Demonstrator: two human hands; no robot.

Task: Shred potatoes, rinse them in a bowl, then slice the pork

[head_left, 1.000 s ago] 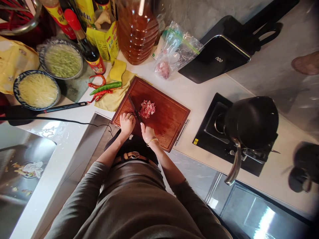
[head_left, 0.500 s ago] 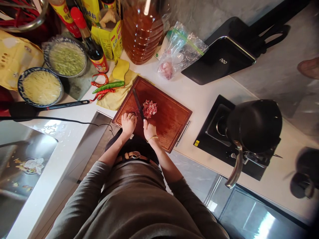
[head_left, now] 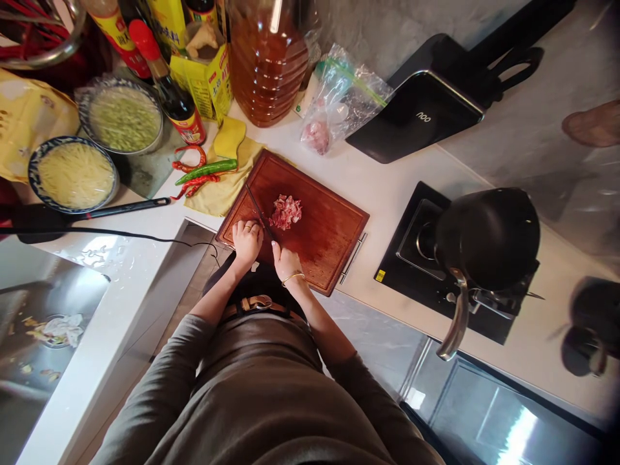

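A dark-bladed kitchen knife [head_left: 259,210] is in my right hand [head_left: 287,261], whose fingers are wrapped round its handle. Its blade slants away across the left part of a reddish-brown wooden cutting board [head_left: 324,239]. My left hand [head_left: 247,242], with a ring on one finger, presses down with curled fingers by the board's near left edge, beside the blade. Whatever lies under those fingertips is hidden. Just right of the knife sits a small heap of chopped pink-red meat [head_left: 285,212].
Red and green chili peppers [head_left: 206,171] lie on a yellow cloth [head_left: 203,201] left of the board. Beyond are bowls of shredded food [head_left: 75,174] and sauce bottles [head_left: 186,116]. A black knife block [head_left: 416,119] stands behind; rightward, a black pan [head_left: 489,239] rests on a stove.
The knife blade has swung left and tilted further toward my left hand. My right hand has moved slightly left with it. The whole view has shifted a little.
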